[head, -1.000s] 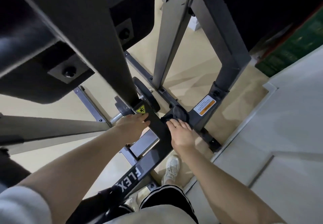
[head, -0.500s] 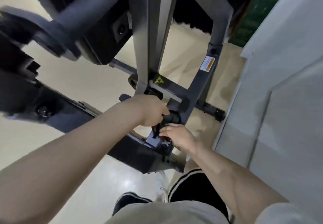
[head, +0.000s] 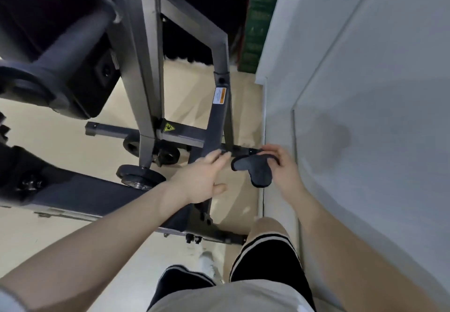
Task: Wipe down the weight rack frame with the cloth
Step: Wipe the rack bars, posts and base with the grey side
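The cloth [head: 255,167] is a small, dark grey piece with a darker edge, limp and folded over itself, one rounded lobe hanging down below the rest. It hangs in the air just right of the frame's [head: 148,51] low base bar, above the beige floor [head: 73,129] where that meets the pale wall [head: 365,92]. The right hand [head: 283,165] pinches the cloth's upper edge, fingers curled over it and thumb beneath. The left hand [head: 202,181] is spread with straight fingers, its fingertips reaching toward the cloth's left corner and lying over the foot of the frame's upright; whether they touch the cloth or the metal cannot be told through the blur.

The frame is dark grey square tubing: two uprights joined by a slanting top bar, standing on a crossbar. A yellow triangular warning sticker [head: 168,127] sits at the joint of the left upright and the crossbar, and a white-and-orange label [head: 219,95] on the right upright. Two black weight plates [head: 140,174] lie low by the left upright's foot. A black padded part [head: 92,73] hangs at upper left, and a long dark beam [head: 80,195] runs across beneath the left forearm
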A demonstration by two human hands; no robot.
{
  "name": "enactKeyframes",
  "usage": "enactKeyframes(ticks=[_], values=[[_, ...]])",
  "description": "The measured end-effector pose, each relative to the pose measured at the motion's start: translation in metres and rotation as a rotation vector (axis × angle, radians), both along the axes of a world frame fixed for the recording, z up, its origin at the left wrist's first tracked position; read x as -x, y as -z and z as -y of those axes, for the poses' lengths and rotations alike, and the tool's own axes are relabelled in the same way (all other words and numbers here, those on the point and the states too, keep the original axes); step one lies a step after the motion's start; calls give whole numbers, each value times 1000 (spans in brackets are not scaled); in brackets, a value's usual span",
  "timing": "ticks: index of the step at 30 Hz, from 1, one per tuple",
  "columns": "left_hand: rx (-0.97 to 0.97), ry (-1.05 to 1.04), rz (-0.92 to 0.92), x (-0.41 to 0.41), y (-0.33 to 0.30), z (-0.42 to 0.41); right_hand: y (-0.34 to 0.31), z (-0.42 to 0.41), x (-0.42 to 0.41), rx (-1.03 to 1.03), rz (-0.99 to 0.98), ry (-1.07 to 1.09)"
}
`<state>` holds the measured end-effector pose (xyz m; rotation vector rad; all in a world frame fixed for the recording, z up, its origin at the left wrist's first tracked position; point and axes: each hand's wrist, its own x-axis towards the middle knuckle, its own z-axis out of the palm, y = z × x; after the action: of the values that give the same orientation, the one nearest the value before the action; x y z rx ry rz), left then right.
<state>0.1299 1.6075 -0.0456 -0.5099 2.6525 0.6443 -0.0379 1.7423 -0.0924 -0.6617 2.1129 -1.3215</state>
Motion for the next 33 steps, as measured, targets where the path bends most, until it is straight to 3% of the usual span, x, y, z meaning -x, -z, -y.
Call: enactKeyframes(ticks=[4, 9, 13, 16, 18, 23, 26, 27, 30, 33], values=[[-248, -7, -141, 21, 10, -17, -21, -9, -12, 124, 7, 41], [-523, -263, -376, 41, 23, -56, -23, -40, -35, 260, 173, 221], [-830, -411, -338, 38, 42, -104, 0, -89, -52, 231, 371, 316], [-887, -392, -262, 21, 72, -140, 39, -140, -77, 302, 668, 332], [-872, -383, -206, 4, 98, -157, 66, -167, -97, 308, 764, 364], [-597, -413, -88, -27, 186, -173, 150, -199, -143, 279, 742, 390], [-458, -246, -66, -31, 266, -171, 231, -191, -146, 170, 640, 500], [-336, -96, -38, -32, 302, -169, 269, -186, -148, 57, 532, 534], [270, 598, 65, -32, 413, -165, 385, -175, -150, -321, 189, 642], [619, 968, 68, -29, 513, -164, 485, -170, -143, -386, 90, 638]])
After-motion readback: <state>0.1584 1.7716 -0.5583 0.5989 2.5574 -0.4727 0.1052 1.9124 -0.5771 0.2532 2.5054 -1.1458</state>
